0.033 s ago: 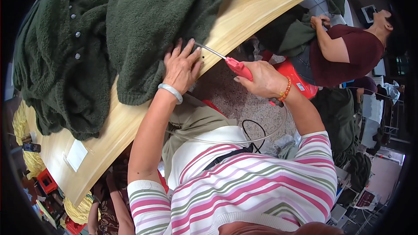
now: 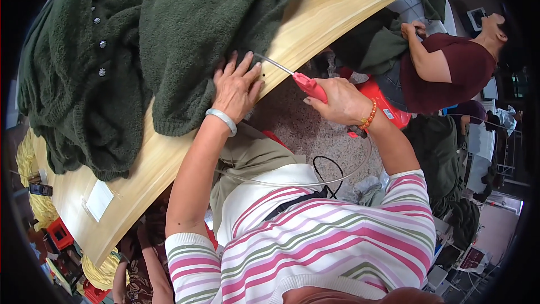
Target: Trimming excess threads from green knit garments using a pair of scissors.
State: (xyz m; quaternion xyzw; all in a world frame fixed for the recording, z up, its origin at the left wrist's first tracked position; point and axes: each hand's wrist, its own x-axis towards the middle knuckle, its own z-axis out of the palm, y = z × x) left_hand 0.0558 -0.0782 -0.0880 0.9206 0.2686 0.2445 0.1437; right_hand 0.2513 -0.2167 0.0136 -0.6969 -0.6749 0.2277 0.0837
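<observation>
Dark green knitted cardigan (image 2: 185,39): on wooden tabletop (image 2: 315,17), hem near its edge. Left hand (image 2: 236,87): spread flat, pressing the knit. Right hand (image 2: 337,101): closed around red-handled needle tool (image 2: 306,84), tip at hem. Step judged: hem work; steady, fine tip placement needed.

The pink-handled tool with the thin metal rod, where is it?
In the head view, the pink-handled tool with the thin metal rod sits right of centre, gripped by the right hand, its tip beside the left hand.

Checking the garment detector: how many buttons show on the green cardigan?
3, in a column on the left part of the dark green cardigan: top, middle, bottom. Folds may hide more.
</observation>
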